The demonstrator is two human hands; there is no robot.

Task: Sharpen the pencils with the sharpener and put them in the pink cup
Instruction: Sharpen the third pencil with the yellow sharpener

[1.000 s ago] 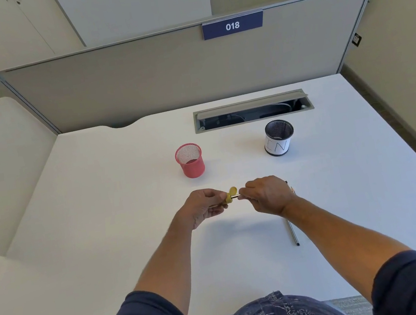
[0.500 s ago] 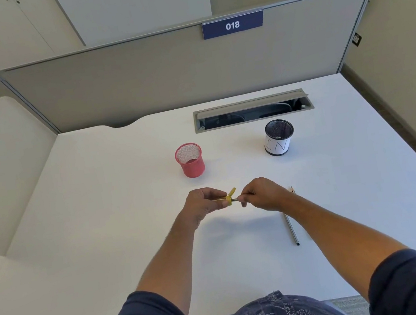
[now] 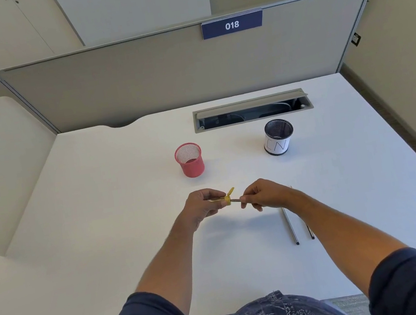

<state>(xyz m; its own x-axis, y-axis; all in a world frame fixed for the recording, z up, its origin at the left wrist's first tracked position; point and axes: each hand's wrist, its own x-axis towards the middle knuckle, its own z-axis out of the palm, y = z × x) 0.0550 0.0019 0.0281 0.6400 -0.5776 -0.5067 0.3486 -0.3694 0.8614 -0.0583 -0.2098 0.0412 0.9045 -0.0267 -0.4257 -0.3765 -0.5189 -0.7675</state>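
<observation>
Three pencils (image 3: 290,226), one sharpener (image 3: 228,198), two cups (image 3: 189,160), two hands (image 3: 202,206)

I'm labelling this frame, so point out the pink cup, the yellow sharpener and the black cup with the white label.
pink cup (image 3: 191,165): head view, outer mesh wall.
yellow sharpener (image 3: 228,199): head view, its body between the hands.
black cup (image 3: 276,145): head view, white label.

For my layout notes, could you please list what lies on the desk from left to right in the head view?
pink cup → left hand → yellow sharpener → right hand → two loose pencils beside the black cup.
</observation>
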